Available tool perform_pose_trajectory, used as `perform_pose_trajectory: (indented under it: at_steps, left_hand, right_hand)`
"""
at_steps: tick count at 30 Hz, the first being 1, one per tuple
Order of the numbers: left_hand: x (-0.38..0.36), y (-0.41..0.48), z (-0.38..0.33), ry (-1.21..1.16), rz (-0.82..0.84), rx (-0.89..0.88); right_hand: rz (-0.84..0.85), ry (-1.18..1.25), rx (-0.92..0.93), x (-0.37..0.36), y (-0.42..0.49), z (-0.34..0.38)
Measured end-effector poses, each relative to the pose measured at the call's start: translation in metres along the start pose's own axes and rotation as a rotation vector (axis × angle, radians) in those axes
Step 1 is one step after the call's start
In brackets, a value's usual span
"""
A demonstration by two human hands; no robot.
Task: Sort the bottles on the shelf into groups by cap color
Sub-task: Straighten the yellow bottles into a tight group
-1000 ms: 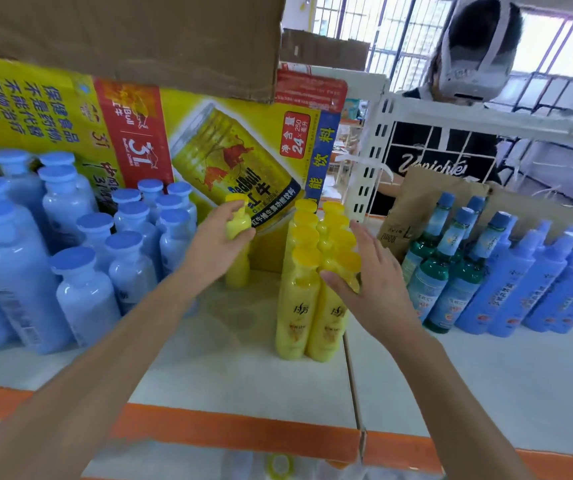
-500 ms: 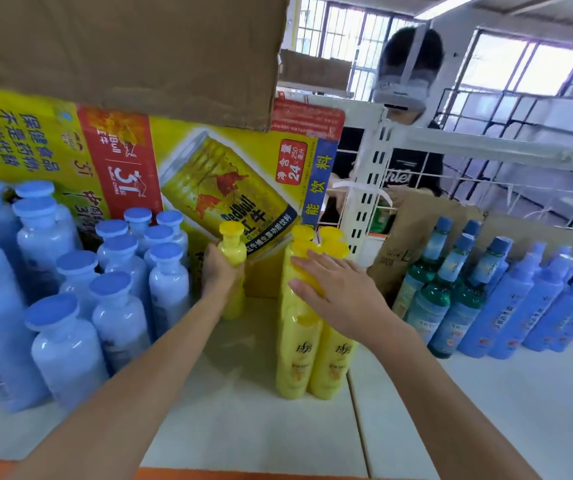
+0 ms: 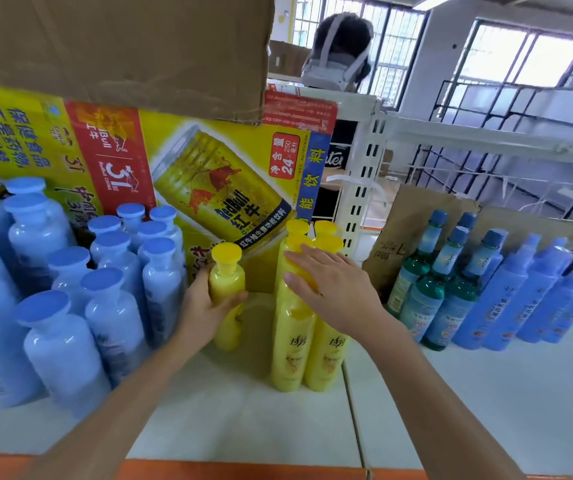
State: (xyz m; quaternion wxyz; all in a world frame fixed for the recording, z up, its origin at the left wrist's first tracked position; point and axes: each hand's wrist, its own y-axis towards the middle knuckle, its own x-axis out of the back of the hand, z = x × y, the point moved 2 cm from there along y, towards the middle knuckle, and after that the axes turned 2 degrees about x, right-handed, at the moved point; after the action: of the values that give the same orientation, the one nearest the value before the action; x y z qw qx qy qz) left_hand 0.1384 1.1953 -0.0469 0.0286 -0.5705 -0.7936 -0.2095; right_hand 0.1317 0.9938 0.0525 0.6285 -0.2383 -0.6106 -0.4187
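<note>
Yellow bottle [image 3: 227,282] gripped by left hand [image 3: 205,308]; right hand [image 3: 330,289] flat on yellow group [image 3: 307,327].

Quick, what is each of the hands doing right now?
Left hand: closed around a lone yellow-capped bottle.
Right hand: open, laid flat against the cluster of yellow bottles.
</note>
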Motion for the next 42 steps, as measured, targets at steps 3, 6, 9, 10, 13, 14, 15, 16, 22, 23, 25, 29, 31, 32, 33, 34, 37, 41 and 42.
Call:
perform_pose_trajectory:
  at_steps: [3, 6, 9, 10, 13, 14, 15, 16, 22, 23, 25, 29, 31, 32, 33, 34, 37, 41, 42]
  left_hand:
    - [0.004, -0.024, -0.007, -0.071, 0.077, 0.003]
    - [0.005, -0.044, -0.012, -0.105, 0.138, 0.014]
    - [0.004, -0.060, -0.015, -0.118, 0.211, 0.013]
    - [0.003, -0.066, -0.016, -0.122, 0.225, 0.015]
    - [-0.001, -0.082, -0.023, -0.134, 0.252, 0.004]
    - [-0.004, -0.086, -0.025, -0.152, 0.264, 0.007]
    - [-0.006, -0.089, -0.027, -0.178, 0.280, 0.010]
    - [-0.009, -0.093, -0.028, -0.198, 0.296, 0.010]
    - [-0.027, -0.105, -0.038, -0.236, 0.358, 0.030]
    - [-0.030, -0.105, -0.039, -0.241, 0.370, 0.037]
    - [-0.036, -0.105, -0.039, -0.258, 0.385, 0.046]
    - [-0.043, -0.105, -0.043, -0.279, 0.377, 0.029]
    - [-0.043, -0.104, -0.043, -0.292, 0.398, 0.015]
    - [-0.043, -0.102, -0.042, -0.294, 0.404, 0.015]
    - [-0.041, -0.102, -0.042, -0.292, 0.403, 0.021]
    - [-0.040, -0.101, -0.043, -0.277, 0.398, 0.018]
    - [-0.035, -0.099, -0.047, -0.141, 0.364, -0.052]
    - [-0.027, -0.094, -0.061, -0.084, 0.333, -0.140]
    - [-0.024, -0.092, -0.066, -0.095, 0.312, -0.158]
  right_hand:
    - [-0.046, 0.024, -0.004, 0.000, -0.001, 0.000]
    - [-0.143, 0.078, 0.009, 0.000, -0.003, 0.000]
    - [-0.226, 0.087, 0.041, -0.002, -0.007, 0.001]
    - [-0.255, 0.094, 0.053, -0.003, -0.010, 0.002]
    - [-0.333, 0.128, 0.086, -0.004, -0.023, 0.004]
    - [-0.352, 0.136, 0.099, -0.005, -0.028, 0.004]
    - [-0.378, 0.141, 0.113, -0.005, -0.034, 0.005]
    - [-0.416, 0.144, 0.127, -0.006, -0.041, 0.005]
    - [-0.678, 0.301, 0.141, -0.016, -0.091, 0.001]
    - [-0.680, 0.322, 0.131, -0.020, -0.099, -0.001]
    - [-0.645, 0.343, 0.106, -0.032, -0.113, -0.005]
    - [-0.457, 0.403, -0.027, -0.066, -0.133, -0.011]
    - [-0.336, 0.456, -0.093, -0.083, -0.137, -0.011]
    - [-0.275, 0.496, -0.122, -0.090, -0.138, -0.009]
    - [-0.214, 0.543, -0.153, -0.096, -0.138, -0.008]
    - [-0.162, 0.591, -0.184, -0.101, -0.138, -0.005]
    - [-0.106, 0.711, -0.237, -0.115, -0.133, 0.003]
    - [-0.116, 0.745, -0.245, -0.125, -0.125, 0.011]
    - [-0.126, 0.738, -0.249, -0.127, -0.123, 0.013]
